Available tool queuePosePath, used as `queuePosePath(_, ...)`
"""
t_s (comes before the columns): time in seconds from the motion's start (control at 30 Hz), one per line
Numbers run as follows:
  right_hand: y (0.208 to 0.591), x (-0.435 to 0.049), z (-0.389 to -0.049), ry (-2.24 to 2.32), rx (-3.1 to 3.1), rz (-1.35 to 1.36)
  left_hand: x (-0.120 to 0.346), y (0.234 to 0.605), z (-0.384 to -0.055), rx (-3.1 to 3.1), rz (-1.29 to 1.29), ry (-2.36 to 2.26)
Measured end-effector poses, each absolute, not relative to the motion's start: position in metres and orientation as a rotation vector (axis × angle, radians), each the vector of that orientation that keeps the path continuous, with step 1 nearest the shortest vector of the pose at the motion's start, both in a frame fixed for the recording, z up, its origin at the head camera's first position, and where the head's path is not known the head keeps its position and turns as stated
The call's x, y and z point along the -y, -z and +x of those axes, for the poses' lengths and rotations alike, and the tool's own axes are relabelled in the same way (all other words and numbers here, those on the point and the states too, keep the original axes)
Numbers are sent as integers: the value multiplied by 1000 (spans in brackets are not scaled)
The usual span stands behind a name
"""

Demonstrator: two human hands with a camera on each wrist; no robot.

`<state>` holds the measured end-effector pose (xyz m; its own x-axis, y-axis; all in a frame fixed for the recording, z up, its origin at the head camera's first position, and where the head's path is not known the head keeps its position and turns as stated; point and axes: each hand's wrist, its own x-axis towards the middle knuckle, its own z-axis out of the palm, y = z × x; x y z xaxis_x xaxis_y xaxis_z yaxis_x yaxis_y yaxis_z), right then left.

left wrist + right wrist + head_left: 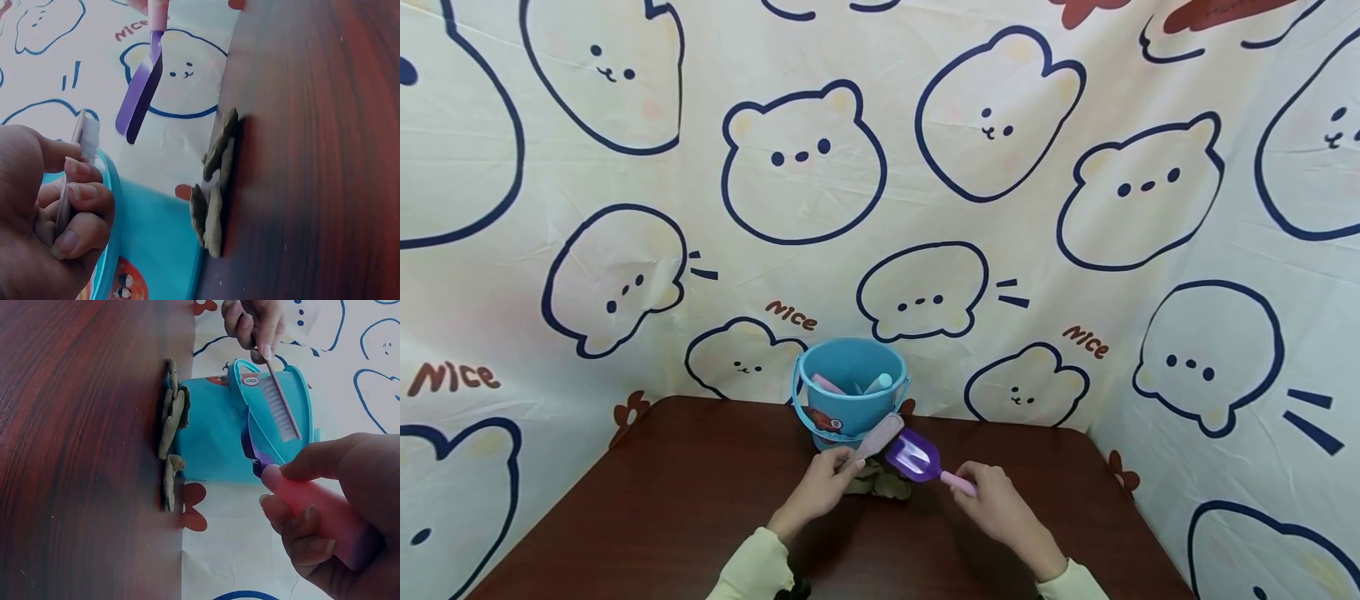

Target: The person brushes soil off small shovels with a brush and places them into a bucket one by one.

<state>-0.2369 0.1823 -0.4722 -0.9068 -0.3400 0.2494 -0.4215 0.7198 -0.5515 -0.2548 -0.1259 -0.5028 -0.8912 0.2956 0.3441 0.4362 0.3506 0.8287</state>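
Observation:
My left hand (pixel 820 492) grips the thin handle of a small brush (pixel 883 432), whose white bristles (pixel 279 409) show in the right wrist view. My right hand (pixel 1000 508) holds the pink handle (pixel 315 509) of a toy shovel with a purple scoop (pixel 914 455). Brush and scoop are raised close together in front of a blue bucket (pixel 850 408). Below them on the table lie several flat, lumpy olive-grey pieces (pixel 883 483) of a material I cannot tell, partly hidden by the left hand and brush in the head view.
Inside the bucket stand a pink item (pixel 827 384) and a pale blue-green one (pixel 880 383). Its handle hangs down at the front. The dark brown table (pixel 685 500) ends at a cloth backdrop (pixel 820 275) with printed cartoon animals, right behind the bucket.

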Motion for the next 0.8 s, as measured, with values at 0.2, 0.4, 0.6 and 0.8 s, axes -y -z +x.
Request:
queuePosePath(0.2,473,-179,-235,-968,2804,657,112,503,-249,2477,-763,1632)
queuePosePath(0.4,473,-176,-233,-976,2805,681,101,508,-247,2529,-799,1645)
queuePosePath(0.6,472,-177,-233,-1001,2810,696,101,512,-248,2556,-787,1641)
queuePosePath(0.8,474,-180,-236,-977,2813,717,108,515,-253,2568,-779,1570)
